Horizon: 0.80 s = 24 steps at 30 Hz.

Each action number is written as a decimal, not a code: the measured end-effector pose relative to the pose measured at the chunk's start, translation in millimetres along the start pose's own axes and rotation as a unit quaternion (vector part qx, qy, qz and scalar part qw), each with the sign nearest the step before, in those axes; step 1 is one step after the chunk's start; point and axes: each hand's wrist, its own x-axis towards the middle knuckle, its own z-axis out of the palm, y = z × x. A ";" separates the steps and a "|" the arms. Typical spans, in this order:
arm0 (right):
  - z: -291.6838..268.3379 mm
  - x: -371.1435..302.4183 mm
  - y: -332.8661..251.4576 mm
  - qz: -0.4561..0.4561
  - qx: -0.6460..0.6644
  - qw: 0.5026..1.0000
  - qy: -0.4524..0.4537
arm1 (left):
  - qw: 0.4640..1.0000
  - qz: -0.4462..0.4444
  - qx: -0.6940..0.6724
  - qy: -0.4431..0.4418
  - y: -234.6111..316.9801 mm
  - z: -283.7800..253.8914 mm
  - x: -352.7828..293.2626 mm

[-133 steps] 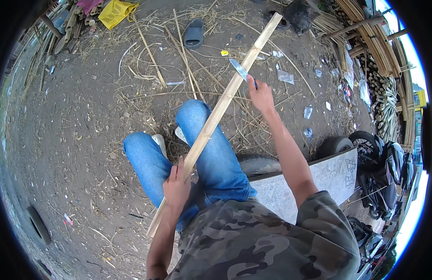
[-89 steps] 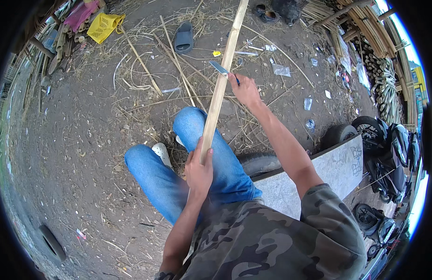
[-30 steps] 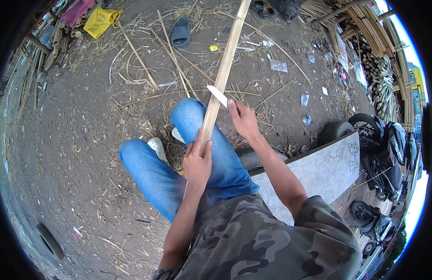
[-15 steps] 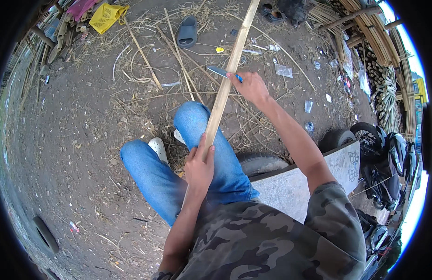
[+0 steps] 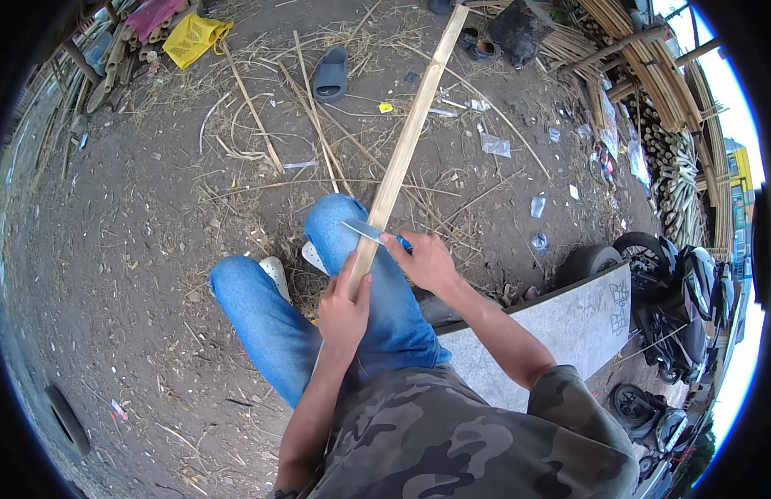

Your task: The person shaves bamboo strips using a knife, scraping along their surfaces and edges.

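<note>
A long pale bamboo strip [image 5: 414, 116] slants up and away from my lap, resting along my thigh in blue jeans. My left hand [image 5: 344, 308] is closed round its near part, with the fingers on one side and the thumb on the other. In my right hand [image 5: 423, 262] is a knife [image 5: 363, 229] with a blue handle, mostly hidden by the fingers. Its blade lies across the strip just beyond my left hand, with the tip pointing left. The strip's near end is hidden behind my left hand and forearm.
Thin bamboo slivers [image 5: 254, 108] and scraps litter the dirt ground. A grey slide sandal [image 5: 330, 75] and a yellow bag [image 5: 194, 40] lie farther off. On my right are a grey board [image 5: 543, 333], tyres and motorbikes [image 5: 681, 308]. Bamboo stacks [image 5: 643, 58] stand at the far right.
My right hand has drawn the knife down along the bamboo strip, from far up it to close by my left hand. My left hand keeps its hold. The view has shifted slightly.
</note>
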 end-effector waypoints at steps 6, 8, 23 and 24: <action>-47.8 28.1 -1.3 0.056 0.078 0.992 0.086 | 0.998 0.011 0.065 -0.022 -31.0 -87.6 -37.1; -47.9 29.8 3.6 -0.003 0.072 0.989 0.126 | 0.993 0.010 0.114 -0.033 -35.4 -125.4 -53.8; 42.5 -27.8 -6.1 -0.018 0.054 0.997 0.051 | 0.944 0.130 0.299 -0.043 -57.8 -170.8 -58.8; 42.9 -27.5 -5.1 -0.018 0.053 0.997 0.051 | 0.949 0.139 0.280 -0.034 -43.9 -143.8 -43.6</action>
